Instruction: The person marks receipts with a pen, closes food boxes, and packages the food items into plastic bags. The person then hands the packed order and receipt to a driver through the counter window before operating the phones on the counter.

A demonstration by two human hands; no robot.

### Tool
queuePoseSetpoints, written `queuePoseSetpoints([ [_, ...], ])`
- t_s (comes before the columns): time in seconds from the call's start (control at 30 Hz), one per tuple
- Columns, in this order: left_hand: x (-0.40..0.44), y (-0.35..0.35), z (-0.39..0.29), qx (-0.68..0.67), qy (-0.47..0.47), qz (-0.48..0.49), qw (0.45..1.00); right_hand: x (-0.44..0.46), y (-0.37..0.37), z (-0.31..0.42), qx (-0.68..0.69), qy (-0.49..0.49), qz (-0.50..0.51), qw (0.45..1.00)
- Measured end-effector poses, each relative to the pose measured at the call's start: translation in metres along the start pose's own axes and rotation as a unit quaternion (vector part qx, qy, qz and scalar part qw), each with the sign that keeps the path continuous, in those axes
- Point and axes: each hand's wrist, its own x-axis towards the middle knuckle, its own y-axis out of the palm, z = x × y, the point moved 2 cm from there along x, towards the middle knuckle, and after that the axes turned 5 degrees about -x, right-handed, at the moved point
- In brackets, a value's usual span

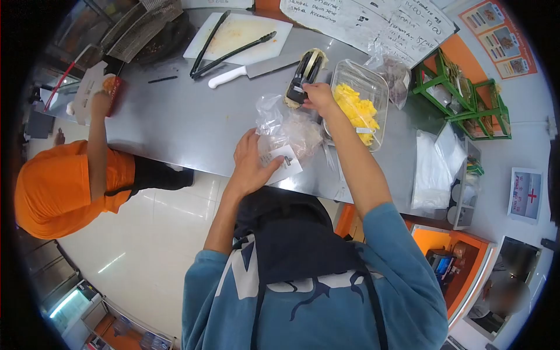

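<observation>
A clear plastic bag (298, 133) with pale contents, hard to make out, lies near the counter's front edge. My left hand (251, 162) is at its left side, the thumb pressing a white printed paper slip (284, 165) against the bag. Above and to the right, my right hand (319, 98) has its fingers pinched at the near end of a black tape dispenser (308, 69). What sits between those fingertips is too small to tell. Just right of that hand stands a clear container (382, 87) with yellow pieces (356, 111) in it.
A white-handled knife (256, 71) lies left of the dispenser. Black tongs (233, 53) rest on a white cutting board (256, 29). Green baskets (446, 87) and plastic bags (433, 169) are at right. A person in orange (70, 181) works at left beside a red box (115, 90).
</observation>
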Motion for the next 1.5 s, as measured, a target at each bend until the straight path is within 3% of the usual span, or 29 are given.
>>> queuePoseSetpoints([
  [0.03,-0.002,-0.007,0.005,-0.029,0.016,-0.013,0.999,0.000,0.005,0.006,0.056,0.063,-0.002,0.996],
  [0.13,-0.006,-0.026,0.024,-0.122,-0.017,-0.031,0.992,-0.010,0.011,0.015,0.132,0.106,-0.020,0.985],
  [0.23,0.004,-0.029,0.049,-0.224,-0.053,-0.050,0.972,-0.007,0.021,0.007,0.278,0.050,-0.011,0.959],
  [0.33,0.041,-0.027,0.064,-0.309,-0.076,-0.052,0.946,-0.016,0.035,-0.002,0.335,0.016,-0.050,0.941],
  [0.37,0.059,-0.022,0.069,-0.312,-0.063,-0.044,0.947,-0.011,0.037,-0.013,0.227,-0.061,-0.095,0.967],
  [0.43,0.095,-0.009,0.076,-0.318,-0.039,-0.028,0.947,-0.007,0.044,-0.033,-0.002,-0.209,-0.180,0.961],
  [0.57,0.135,0.007,0.068,-0.294,-0.006,0.015,0.956,-0.009,0.043,-0.033,-0.030,-0.244,-0.206,0.947],
  [0.67,0.131,0.006,0.051,-0.310,0.013,0.042,0.950,-0.001,0.044,-0.036,-0.118,-0.107,-0.191,0.969],
  [0.77,0.117,-0.010,0.045,-0.294,0.038,0.019,0.955,-0.022,0.029,-0.011,-0.092,-0.079,-0.164,0.979],
  [0.8,0.113,-0.014,0.053,-0.296,0.037,-0.003,0.954,-0.024,0.017,-0.016,-0.135,-0.178,-0.198,0.954],
  [0.87,0.079,-0.051,0.018,-0.279,-0.007,-0.104,0.954,-0.060,-0.024,-0.004,-0.090,-0.245,-0.180,0.948],
  [0.93,0.043,-0.065,0.009,-0.259,0.007,-0.150,0.954,-0.120,-0.063,0.005,-0.036,-0.208,-0.084,0.974],
  [1.0,0.013,-0.057,-0.005,-0.169,0.048,-0.102,0.979,-0.167,-0.080,-0.014,-0.066,-0.145,-0.006,0.987],
  [1.07,-0.001,-0.032,-0.023,-0.079,0.151,-0.081,0.982,-0.200,-0.072,-0.027,-0.060,-0.127,0.100,0.985],
  [1.17,-0.007,0.000,-0.039,0.015,0.245,-0.034,0.969,-0.210,-0.049,-0.020,-0.099,-0.189,0.139,0.967],
  [1.5,0.001,0.013,-0.029,0.091,0.237,-0.026,0.967,-0.205,-0.025,0.001,-0.138,-0.166,0.127,0.968],
])
